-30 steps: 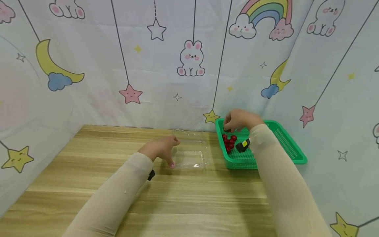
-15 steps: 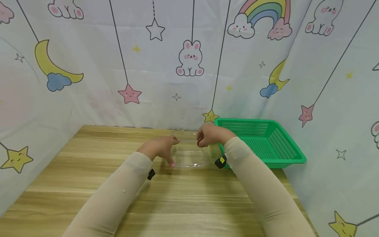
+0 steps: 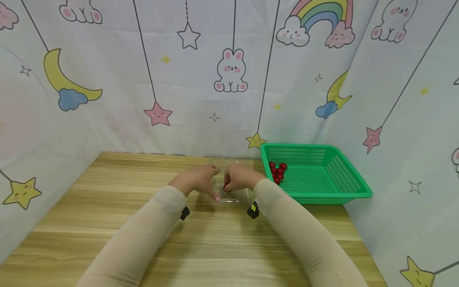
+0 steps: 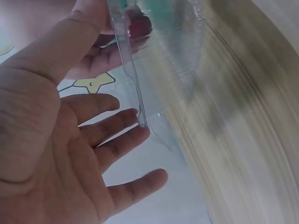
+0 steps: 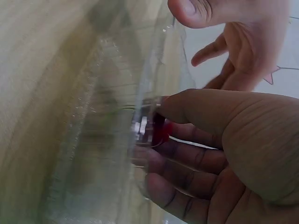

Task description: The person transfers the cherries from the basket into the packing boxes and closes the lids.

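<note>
A clear plastic box lies on the wooden table between my two hands. My left hand is at its left side, thumb and fingers spread; in the left wrist view, fingertips come right at the box's rim. My right hand pinches a dark red cherry between thumb and fingers, low over the box. A thin green stem shows beside it in the right wrist view. In the head view the cherry is mostly hidden by the right hand.
A green perforated plastic basket stands at the right of the table, against the patterned cloth backdrop. Several red cherries lie together at the basket's left end. The wooden table stretches toward me in front of the box.
My right hand has moved left and down from the basket to the box, carrying the cherry. My left hand stays by the box, shifted only slightly right.
</note>
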A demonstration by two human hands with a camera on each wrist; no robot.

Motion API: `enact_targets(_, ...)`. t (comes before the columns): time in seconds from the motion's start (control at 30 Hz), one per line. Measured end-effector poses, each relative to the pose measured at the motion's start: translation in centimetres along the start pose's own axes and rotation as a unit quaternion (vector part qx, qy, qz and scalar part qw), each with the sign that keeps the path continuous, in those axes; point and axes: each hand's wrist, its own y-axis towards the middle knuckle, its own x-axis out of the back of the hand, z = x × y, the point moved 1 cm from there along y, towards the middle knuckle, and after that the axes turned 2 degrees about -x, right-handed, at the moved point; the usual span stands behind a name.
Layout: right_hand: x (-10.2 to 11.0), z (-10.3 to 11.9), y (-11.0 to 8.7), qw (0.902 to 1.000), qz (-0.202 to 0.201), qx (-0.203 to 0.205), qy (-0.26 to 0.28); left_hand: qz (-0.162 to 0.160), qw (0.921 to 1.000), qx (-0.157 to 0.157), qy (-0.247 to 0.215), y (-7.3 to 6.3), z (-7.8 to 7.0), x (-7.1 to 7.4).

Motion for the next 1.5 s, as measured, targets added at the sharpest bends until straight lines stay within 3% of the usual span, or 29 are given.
enact_targets(0.27, -1.6, 0.8, 0.4, 0.9991, 0.001, 0.030, 0.028, 0.003, 0.9999, -0.002, 0.016, 0.3, -0.6, 0.0)
enact_targets(0.57, -1.6, 0.9, 0.1, 0.9991, -0.002, 0.010, 0.042, 0.003, 0.9984, 0.008, 0.056, 0.3, -1.2, 0.0)
enact_targets(0.77, 1.0, 0.8, -1.4, 0.9995, 0.001, -0.016, 0.026, 0.005, 0.9985, 0.014, 0.053, 0.4, -1.4, 0.0)
enact_targets(0.97, 4.9, -0.4, -3.9, 0.9981, -0.010, -0.053, 0.029, 0.007, 0.9989, 0.026, 0.038, 0.5, -1.4, 0.0)
enact_targets(1.23, 9.8, -4.3, -6.8, 0.9918, -0.052, -0.099, 0.062, 0.000, 0.9989, 0.025, 0.040, 0.5, -1.2, -0.1)
enact_targets(1.5, 11.5, -8.6, -7.9, 0.9843, -0.062, -0.142, 0.085, 0.002, 0.9987, 0.039, 0.032, 0.4, -1.5, 0.0)
